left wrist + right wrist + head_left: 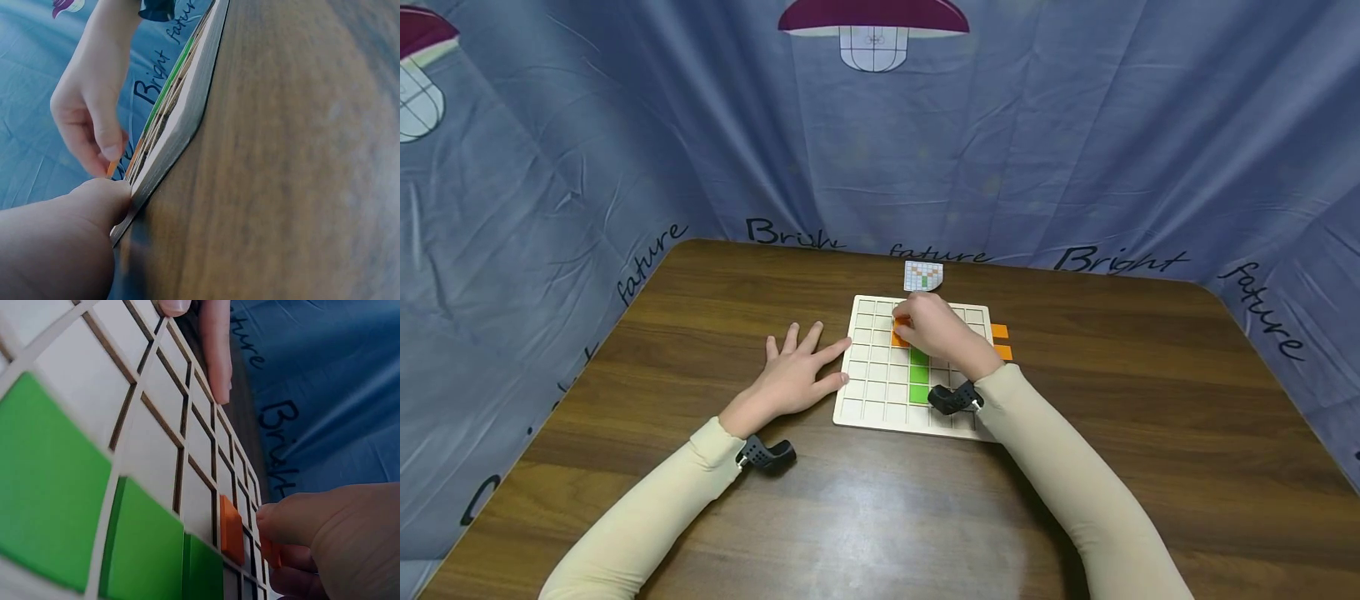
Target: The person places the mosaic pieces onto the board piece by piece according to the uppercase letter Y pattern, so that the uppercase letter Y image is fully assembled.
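Note:
A pale grid board [874,411] lies on the table. My left hand [790,379] rests flat at its left edge, fingers spread, with index finger and thumb touching the rim. Over the upper part of the board, my right hand [934,327] pinches a small orange square tile [270,552] between thumb and fingers; the held tile [112,167] also shows in the left wrist view. Another orange tile [231,531] sits in a cell just below those fingertips. Three green tiles [919,375] stand in a column below it. My right hand and forearm hide part of the board's right side.
Two loose orange tiles [1002,352] lie on the table at the board's right edge. Behind the board is a small card [922,276] printed with a coloured grid pattern. Blue curtain [1000,150] surrounds the back and sides of the wooden table [1150,375].

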The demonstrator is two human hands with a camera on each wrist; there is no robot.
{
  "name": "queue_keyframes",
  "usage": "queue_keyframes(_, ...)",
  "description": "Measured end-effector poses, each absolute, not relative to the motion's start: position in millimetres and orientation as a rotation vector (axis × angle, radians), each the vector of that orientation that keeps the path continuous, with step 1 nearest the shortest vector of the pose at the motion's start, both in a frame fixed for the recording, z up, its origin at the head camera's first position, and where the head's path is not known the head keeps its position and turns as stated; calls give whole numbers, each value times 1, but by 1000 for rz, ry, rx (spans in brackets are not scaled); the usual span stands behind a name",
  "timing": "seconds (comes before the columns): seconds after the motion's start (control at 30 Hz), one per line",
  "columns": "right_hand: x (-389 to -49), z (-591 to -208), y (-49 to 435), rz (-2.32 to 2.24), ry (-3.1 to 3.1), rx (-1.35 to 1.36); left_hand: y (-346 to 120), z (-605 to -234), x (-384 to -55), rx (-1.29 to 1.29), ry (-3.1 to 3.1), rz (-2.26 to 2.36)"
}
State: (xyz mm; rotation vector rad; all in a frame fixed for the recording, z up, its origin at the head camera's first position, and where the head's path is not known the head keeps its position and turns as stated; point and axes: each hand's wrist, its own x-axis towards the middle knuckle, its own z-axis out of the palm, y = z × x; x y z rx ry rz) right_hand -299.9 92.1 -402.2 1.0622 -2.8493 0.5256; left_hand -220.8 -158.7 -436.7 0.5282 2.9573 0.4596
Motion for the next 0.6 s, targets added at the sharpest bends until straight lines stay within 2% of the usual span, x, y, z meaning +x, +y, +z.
queue_keyframes(0.6,-310,-404,65,497,-2924,1007,-160,-439,-222,537,2963,464)
